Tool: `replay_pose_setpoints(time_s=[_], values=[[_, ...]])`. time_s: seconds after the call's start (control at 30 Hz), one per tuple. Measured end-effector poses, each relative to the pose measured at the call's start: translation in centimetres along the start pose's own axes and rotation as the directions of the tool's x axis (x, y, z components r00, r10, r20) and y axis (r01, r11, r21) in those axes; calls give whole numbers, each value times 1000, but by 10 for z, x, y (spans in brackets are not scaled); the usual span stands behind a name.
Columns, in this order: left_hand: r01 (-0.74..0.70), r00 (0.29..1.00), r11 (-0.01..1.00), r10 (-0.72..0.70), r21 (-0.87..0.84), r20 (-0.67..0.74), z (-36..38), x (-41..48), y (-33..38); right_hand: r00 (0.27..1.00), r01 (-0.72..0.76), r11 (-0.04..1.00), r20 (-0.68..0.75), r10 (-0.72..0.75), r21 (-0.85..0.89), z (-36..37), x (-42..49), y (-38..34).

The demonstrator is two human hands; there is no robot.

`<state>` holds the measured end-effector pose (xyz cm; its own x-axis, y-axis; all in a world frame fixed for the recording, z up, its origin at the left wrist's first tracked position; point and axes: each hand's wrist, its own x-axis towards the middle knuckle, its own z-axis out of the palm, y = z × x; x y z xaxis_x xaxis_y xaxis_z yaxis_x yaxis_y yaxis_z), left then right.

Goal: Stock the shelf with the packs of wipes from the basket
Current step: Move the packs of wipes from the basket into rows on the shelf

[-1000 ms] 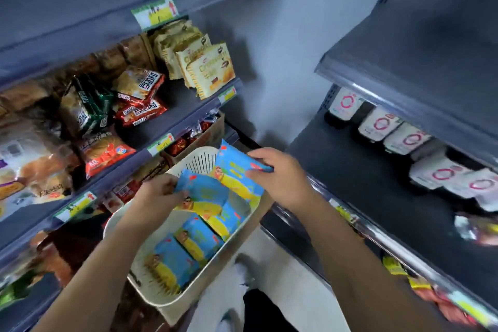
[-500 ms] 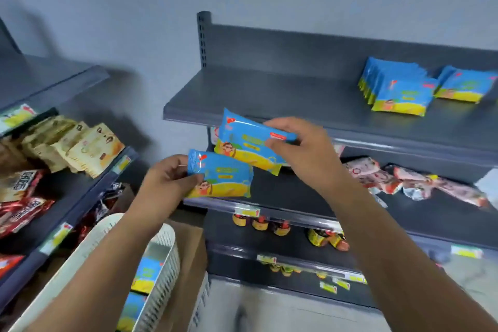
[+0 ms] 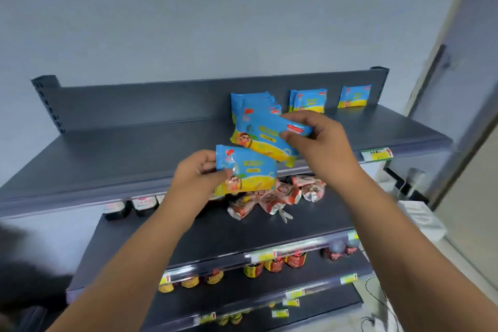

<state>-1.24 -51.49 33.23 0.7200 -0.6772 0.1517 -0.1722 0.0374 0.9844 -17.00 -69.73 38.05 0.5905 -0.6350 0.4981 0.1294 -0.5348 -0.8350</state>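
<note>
— Where are the packs?
— Both are held in front of the shelf (image 3: 134,153). The right hand (image 3: 320,143) pinches the upper pack (image 3: 264,135) at its right end; the left hand (image 3: 196,174) grips the lower pack (image 3: 252,170) at its left end.
— Lying how?
— Long axes run left to right with the right ends dipping, printed faces toward the camera.

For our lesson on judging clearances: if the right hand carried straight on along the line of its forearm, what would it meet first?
Probably the leftmost row of wipes packs standing on the top shelf; the pack that the right hand holds would touch it first. Depth is unclear.
</note>
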Motion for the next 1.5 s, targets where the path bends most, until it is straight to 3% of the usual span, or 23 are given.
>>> replay_pose_setpoints(time_s=[0.37, 0.67, 0.9, 1.13, 1.5], values=[[-13, 998, 1000, 13, 6, 56, 177, 128, 24, 997, 32, 999, -69, -34, -23, -148, 111, 73], [19, 994, 999, -22, -30, -104, 279, 226, 3, 1000, 18, 999, -18, -19, -33, -214, 182, 128], [9, 979, 989, 22, 148, -203, 302, 272, -20, 999, -36, 996, 21, 37, -77, -224, 199, 167], [-38, 967, 894, 145, 447, -207, 304, 300, -33, 993, -37, 977, 98, 59, -209, -221, 219, 193], [98, 952, 916, 28, 388, -306, 305, 336, -35, 984, 30, 917, 174, 43, -398, -186, 263, 236]])
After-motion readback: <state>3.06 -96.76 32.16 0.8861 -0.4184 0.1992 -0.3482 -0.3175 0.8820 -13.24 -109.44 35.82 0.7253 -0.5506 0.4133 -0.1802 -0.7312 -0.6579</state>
